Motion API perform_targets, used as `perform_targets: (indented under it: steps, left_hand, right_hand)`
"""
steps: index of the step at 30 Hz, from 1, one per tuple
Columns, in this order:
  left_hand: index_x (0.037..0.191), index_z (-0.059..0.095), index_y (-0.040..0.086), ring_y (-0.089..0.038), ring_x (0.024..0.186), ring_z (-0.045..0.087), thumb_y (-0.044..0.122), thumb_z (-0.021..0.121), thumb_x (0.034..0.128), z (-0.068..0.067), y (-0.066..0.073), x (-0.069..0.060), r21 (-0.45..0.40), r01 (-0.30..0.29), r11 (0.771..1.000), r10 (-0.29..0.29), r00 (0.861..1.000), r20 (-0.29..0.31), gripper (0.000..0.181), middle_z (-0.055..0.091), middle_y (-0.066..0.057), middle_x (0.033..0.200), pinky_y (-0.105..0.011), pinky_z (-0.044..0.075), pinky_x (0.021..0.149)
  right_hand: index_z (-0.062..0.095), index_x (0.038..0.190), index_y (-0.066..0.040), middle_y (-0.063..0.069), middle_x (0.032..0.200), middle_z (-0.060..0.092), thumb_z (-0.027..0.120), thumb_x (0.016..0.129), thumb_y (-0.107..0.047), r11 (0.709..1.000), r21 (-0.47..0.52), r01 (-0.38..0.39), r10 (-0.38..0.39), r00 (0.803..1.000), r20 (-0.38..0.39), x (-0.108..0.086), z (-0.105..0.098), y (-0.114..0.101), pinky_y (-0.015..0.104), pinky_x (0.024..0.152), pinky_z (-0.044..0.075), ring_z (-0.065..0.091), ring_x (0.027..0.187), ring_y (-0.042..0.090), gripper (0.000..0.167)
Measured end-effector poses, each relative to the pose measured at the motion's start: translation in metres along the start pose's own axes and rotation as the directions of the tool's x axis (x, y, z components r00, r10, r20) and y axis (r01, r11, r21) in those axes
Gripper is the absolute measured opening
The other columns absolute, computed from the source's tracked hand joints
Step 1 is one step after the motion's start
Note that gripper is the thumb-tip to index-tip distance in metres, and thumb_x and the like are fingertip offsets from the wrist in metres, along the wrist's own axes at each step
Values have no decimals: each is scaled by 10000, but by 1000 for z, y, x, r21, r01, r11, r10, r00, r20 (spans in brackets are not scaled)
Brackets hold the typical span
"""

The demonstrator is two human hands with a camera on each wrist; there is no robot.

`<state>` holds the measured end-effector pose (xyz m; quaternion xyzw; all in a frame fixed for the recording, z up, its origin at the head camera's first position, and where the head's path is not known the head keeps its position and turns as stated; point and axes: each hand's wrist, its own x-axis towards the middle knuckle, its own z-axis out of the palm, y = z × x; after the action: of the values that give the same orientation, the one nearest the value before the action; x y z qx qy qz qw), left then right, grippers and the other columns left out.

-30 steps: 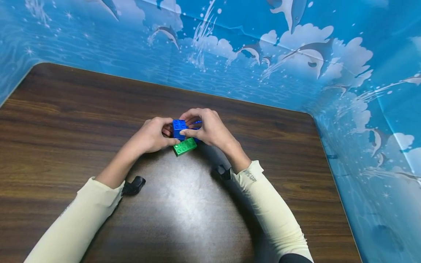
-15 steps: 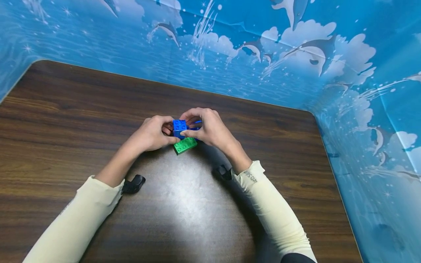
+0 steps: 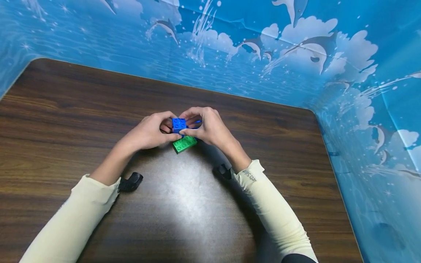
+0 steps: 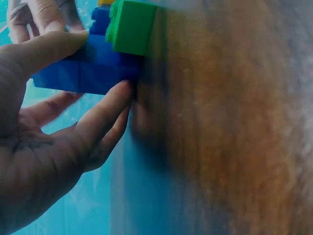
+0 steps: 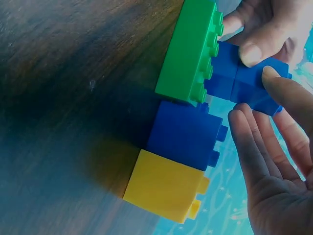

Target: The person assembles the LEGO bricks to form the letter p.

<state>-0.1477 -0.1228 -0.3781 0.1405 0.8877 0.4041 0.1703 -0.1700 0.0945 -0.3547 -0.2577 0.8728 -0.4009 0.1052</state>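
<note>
- Right wrist view: an upper square blue plastic block [image 5: 257,95] meets a lower square blue plastic block [image 5: 221,76] along a thin seam, both between the hands; whether the lower one sits on studs beneath it is hidden.
- The left hand [image 3: 149,132] pinches the pair, thumb and fingertips on opposite sides; the right hand [image 3: 212,127], thumb bent and fingers curved, pinches the upper block.
- Good handling probably means bracing the lower block, keeping the sides flush and using straight, even force without tilting.
- A long green studded plastic brick [image 5: 186,54] lies just beside the pair, so a slip could nudge it.
- Next come a separate blue studded block [image 5: 183,134] and a yellow studded block [image 5: 161,186] beside it.
- Beneath is a dark wood-grain table [image 3: 72,146], with glare near the middle.
- A blue dolphin-print backdrop [image 3: 131,47] encloses the far and right sides.
</note>
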Motion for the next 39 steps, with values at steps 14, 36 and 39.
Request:
perform_targets:
  steps: [14,36,39]
  left_hand:
    - [1264,672,78,-357,1137,724,224,821,969,1,1,1,-25,-11,1000,10,999,-40,361,726,-194,1189,-535,573,1000]
    - [1122,640,48,-379,1149,683,208,828,960,2,2,0,-22,30,999,-31,998,-49,295,695,-205,1185,-544,565,987]
    - [1128,638,50,-386,1164,683,208,829,960,3,2,1,-20,29,999,-30,998,-47,299,693,-208,1198,-553,565,994]
  right_hand:
    - [721,1262,-75,88,1247,749,836,949,-110,998,59,-20,15,997,79,-4,-10,0,291,953,625,758,1097,193,335]
    - [688,1310,-4,157,1333,705,838,948,-108,994,-14,-111,112,992,64,-19,-43,35,417,1134,553,691,1281,303,406]
    - [654,1354,2,161,1354,686,846,934,-81,991,21,-135,132,986,97,-21,-48,45,409,1119,560,677,1262,297,469]
